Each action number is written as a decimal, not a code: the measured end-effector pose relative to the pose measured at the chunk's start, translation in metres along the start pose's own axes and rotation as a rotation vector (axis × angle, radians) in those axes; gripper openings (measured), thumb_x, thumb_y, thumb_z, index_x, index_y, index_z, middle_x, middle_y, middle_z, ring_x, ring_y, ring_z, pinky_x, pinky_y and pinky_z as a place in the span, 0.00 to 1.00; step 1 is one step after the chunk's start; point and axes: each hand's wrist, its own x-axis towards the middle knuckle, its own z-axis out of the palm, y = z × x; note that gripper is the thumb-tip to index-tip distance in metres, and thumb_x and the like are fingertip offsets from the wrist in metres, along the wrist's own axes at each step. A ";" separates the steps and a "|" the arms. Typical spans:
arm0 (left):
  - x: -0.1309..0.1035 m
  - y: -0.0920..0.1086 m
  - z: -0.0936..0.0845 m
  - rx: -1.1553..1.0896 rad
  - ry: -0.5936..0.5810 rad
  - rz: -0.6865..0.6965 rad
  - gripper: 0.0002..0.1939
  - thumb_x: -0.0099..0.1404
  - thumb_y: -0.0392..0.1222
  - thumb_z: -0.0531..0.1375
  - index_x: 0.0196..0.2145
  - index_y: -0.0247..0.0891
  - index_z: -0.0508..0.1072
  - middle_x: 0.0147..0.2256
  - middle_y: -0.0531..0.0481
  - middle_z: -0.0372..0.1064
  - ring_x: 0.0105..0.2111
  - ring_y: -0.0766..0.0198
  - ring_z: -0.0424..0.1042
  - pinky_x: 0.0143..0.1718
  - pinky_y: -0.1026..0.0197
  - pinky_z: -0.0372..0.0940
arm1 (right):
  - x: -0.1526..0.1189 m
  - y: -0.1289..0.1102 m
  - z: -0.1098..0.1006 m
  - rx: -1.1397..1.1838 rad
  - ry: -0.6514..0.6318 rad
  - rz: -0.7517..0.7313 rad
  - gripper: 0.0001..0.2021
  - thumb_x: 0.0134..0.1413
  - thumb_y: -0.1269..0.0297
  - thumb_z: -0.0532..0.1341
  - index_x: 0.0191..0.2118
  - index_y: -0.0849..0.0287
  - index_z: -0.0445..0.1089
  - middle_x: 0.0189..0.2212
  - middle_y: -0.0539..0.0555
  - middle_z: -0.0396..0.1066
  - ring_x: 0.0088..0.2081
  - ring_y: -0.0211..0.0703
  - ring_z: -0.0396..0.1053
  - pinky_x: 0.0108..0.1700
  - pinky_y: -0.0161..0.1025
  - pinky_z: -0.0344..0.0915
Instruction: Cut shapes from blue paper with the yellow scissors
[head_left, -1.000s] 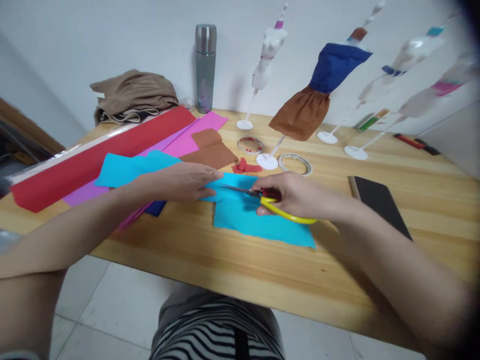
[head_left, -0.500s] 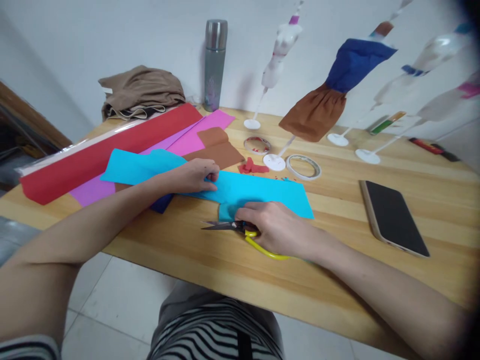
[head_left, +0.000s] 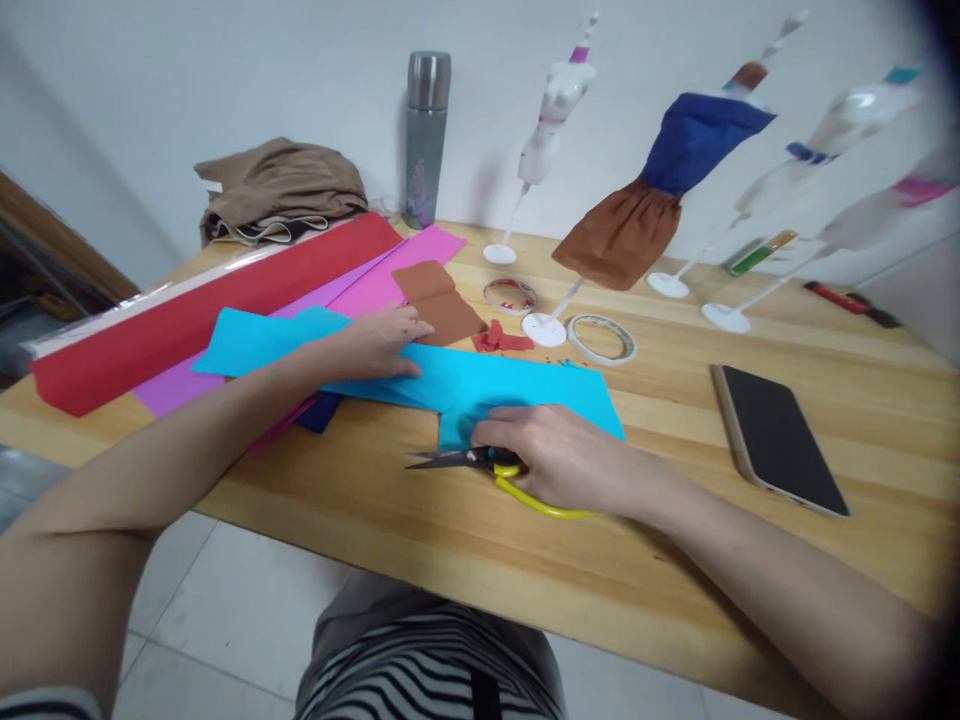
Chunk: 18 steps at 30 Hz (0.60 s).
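We count five small mannequin stands: one bare (head_left: 551, 105), one dressed in blue and brown (head_left: 660, 190), three more at the right (head_left: 840, 125). Two tape rolls (head_left: 602, 338). One pair of scissors (head_left: 491, 465), one phone (head_left: 780, 438), one flask (head_left: 426, 138). Two hands: left (head_left: 379, 340), right (head_left: 559, 455).

A sheet of bright blue paper (head_left: 517, 385) lies flat, its left part pressed under the left-hand fingers (head_left: 401, 340). Yellow-handled scissors (head_left: 480, 465) lie just below it, blades shut and pointing left, handles covered by the right-hand fingers (head_left: 510, 440).
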 end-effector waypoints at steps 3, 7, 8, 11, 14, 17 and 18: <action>0.003 0.004 -0.006 -0.026 -0.046 -0.016 0.24 0.69 0.43 0.63 0.61 0.35 0.77 0.57 0.38 0.78 0.57 0.48 0.76 0.56 0.54 0.68 | 0.000 0.000 0.001 0.007 0.009 -0.008 0.10 0.58 0.77 0.63 0.42 0.58 0.78 0.37 0.55 0.78 0.34 0.42 0.67 0.33 0.38 0.47; 0.004 0.013 -0.013 -0.003 -0.065 0.022 0.11 0.65 0.40 0.64 0.43 0.35 0.81 0.47 0.39 0.80 0.48 0.50 0.77 0.47 0.55 0.67 | 0.001 -0.002 0.000 -0.006 -0.006 0.011 0.11 0.58 0.77 0.63 0.42 0.58 0.78 0.37 0.55 0.79 0.34 0.41 0.67 0.33 0.38 0.47; 0.003 0.015 -0.015 0.017 -0.070 0.027 0.08 0.64 0.39 0.64 0.40 0.36 0.80 0.46 0.39 0.80 0.47 0.50 0.77 0.46 0.55 0.67 | 0.000 -0.003 -0.001 -0.006 -0.011 0.013 0.11 0.58 0.77 0.63 0.42 0.58 0.78 0.38 0.56 0.79 0.34 0.41 0.67 0.33 0.38 0.47; -0.002 0.020 -0.022 0.023 -0.093 0.045 0.06 0.64 0.36 0.61 0.38 0.38 0.78 0.43 0.42 0.80 0.45 0.51 0.77 0.42 0.55 0.65 | -0.001 -0.006 -0.003 -0.014 -0.027 -0.005 0.11 0.57 0.77 0.63 0.42 0.59 0.79 0.39 0.56 0.79 0.34 0.41 0.66 0.33 0.38 0.46; -0.012 0.020 -0.037 -0.024 -0.143 0.032 0.07 0.65 0.37 0.61 0.40 0.40 0.77 0.41 0.47 0.80 0.41 0.54 0.76 0.39 0.57 0.62 | -0.006 -0.010 -0.005 -0.067 -0.013 -0.044 0.10 0.57 0.77 0.64 0.42 0.59 0.79 0.37 0.56 0.79 0.33 0.40 0.65 0.32 0.38 0.46; -0.027 0.014 -0.058 -0.046 -0.174 -0.018 0.02 0.66 0.38 0.62 0.38 0.40 0.75 0.37 0.49 0.77 0.36 0.57 0.73 0.37 0.57 0.59 | -0.010 -0.014 -0.007 -0.100 0.039 -0.085 0.11 0.57 0.78 0.64 0.43 0.58 0.80 0.37 0.55 0.79 0.32 0.40 0.65 0.32 0.38 0.46; -0.033 0.011 -0.065 -0.049 -0.180 -0.044 0.01 0.67 0.39 0.62 0.37 0.40 0.74 0.35 0.50 0.75 0.34 0.57 0.71 0.36 0.57 0.58 | -0.011 -0.015 -0.007 -0.085 0.063 -0.097 0.12 0.57 0.78 0.64 0.43 0.58 0.80 0.37 0.55 0.79 0.32 0.40 0.66 0.32 0.38 0.48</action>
